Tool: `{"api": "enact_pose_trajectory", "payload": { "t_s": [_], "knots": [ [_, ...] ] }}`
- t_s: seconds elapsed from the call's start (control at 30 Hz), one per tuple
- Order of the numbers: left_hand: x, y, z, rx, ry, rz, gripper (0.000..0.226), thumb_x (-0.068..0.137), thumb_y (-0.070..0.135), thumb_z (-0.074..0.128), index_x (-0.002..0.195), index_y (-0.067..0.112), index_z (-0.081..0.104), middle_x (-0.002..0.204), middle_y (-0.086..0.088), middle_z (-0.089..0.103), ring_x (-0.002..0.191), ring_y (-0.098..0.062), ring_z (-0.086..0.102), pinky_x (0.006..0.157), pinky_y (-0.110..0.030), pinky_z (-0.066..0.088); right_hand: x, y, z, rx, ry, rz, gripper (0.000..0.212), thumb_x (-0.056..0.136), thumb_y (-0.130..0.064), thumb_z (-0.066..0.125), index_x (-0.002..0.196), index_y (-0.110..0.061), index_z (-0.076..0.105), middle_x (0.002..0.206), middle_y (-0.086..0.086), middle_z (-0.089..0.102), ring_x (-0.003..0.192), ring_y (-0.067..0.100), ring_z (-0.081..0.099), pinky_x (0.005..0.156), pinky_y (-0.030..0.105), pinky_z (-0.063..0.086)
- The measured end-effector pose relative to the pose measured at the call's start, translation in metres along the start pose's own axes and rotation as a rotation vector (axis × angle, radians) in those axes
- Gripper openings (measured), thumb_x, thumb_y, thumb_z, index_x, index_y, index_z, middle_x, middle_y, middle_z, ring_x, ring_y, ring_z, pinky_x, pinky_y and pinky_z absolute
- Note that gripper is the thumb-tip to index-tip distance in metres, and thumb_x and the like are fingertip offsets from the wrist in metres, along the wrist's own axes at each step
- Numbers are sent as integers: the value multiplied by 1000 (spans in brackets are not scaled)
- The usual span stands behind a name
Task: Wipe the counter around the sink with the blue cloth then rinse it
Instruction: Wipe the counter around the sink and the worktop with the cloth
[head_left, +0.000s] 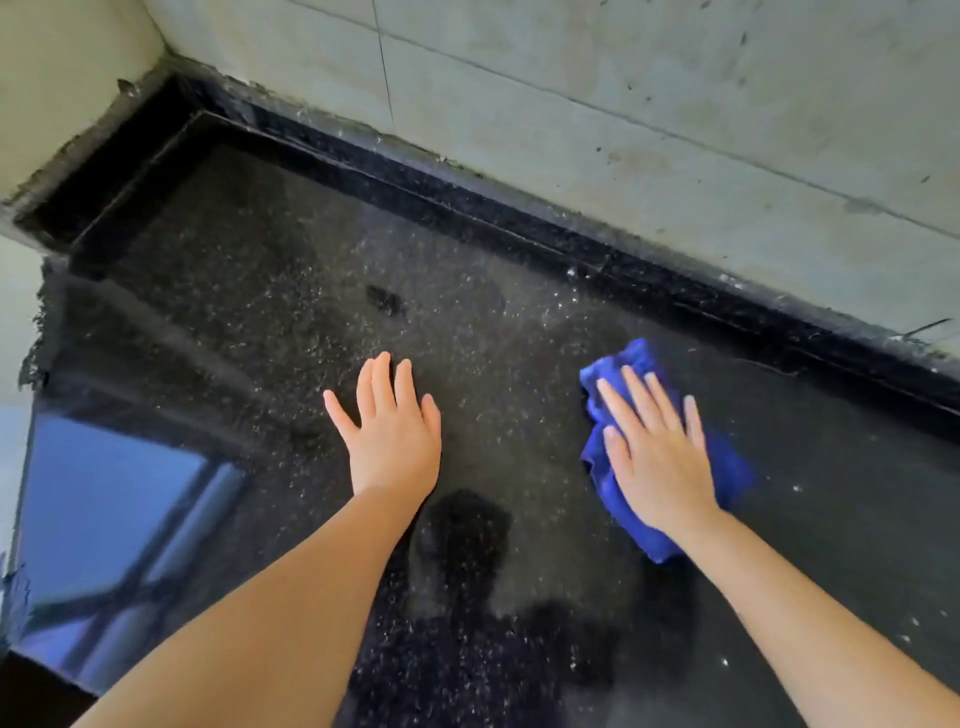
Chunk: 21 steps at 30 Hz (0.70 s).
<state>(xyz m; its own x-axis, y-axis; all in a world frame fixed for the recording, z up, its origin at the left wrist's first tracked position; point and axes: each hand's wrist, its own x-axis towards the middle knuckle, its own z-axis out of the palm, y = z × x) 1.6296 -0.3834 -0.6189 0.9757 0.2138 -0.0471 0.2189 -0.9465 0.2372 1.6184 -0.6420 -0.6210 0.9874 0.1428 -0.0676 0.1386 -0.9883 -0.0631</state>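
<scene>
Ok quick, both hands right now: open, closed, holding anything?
Left hand: open, fingers straight, flat on the black counter, holding nothing.
Right hand: open, fingers straight, pressing the blue cloth down on the counter.

A single head-worn, wide-angle camera looks forward and steeply down onto the dark speckled worktop (467, 322), close enough that both forearms enter from the lower edge. The frame is tilted, so the grey wall (623, 104) and its black upstand run diagonally from upper left to right. No second view is supplied.
</scene>
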Motion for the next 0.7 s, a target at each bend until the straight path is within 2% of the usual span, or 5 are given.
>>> {"api": "enact_pose_trajectory", "payload": {
  "t_s": [0.1, 0.17, 0.33, 0.47, 0.7],
  "knots": [
    [0, 1, -1, 77, -8, 12, 54, 96, 34, 17, 144, 11, 28, 152, -9, 26, 141, -25, 18, 109, -62, 6, 78, -6, -7, 147, -29, 565, 52, 99, -34, 29, 149, -22, 20, 158, 7, 12, 146, 28, 6, 114, 57, 6],
    [1, 1, 0, 86, -40, 9, 54, 96, 35, 16, 145, 13, 24, 154, -7, 21, 143, -23, 14, 109, -61, 4, 120, -46, -11, 208, -43, 715, 57, 99, -36, 28, 150, -15, 13, 158, 14, 2, 145, 35, -3, 114, 59, 0],
    [1, 4, 2, 127, -42, -2, 54, 94, 35, 22, 139, 10, 38, 147, -11, 36, 137, -26, 31, 105, -64, 17, 161, -169, -7, 148, -36, 202, 58, 100, -37, 24, 151, -15, 5, 158, 13, 0, 145, 33, -5, 114, 55, -4],
    [2, 1, 4, 117, 0, 19, 55, 91, 35, 24, 134, 9, 45, 141, -13, 44, 133, -28, 38, 101, -67, 22, 162, -139, -9, 109, -86, -137, 51, 100, -36, 22, 150, -25, 15, 159, 1, 7, 146, 22, 3, 116, 47, 2],
    [1, -2, 4, 117, -2, 24, 56, 92, 35, 19, 137, 10, 42, 144, -11, 41, 135, -28, 35, 103, -65, 21, 93, -18, -11, 73, -34, 252, 49, 99, -32, 25, 147, -23, 27, 157, 2, 20, 145, 22, 14, 116, 45, 11]
  ]
}}
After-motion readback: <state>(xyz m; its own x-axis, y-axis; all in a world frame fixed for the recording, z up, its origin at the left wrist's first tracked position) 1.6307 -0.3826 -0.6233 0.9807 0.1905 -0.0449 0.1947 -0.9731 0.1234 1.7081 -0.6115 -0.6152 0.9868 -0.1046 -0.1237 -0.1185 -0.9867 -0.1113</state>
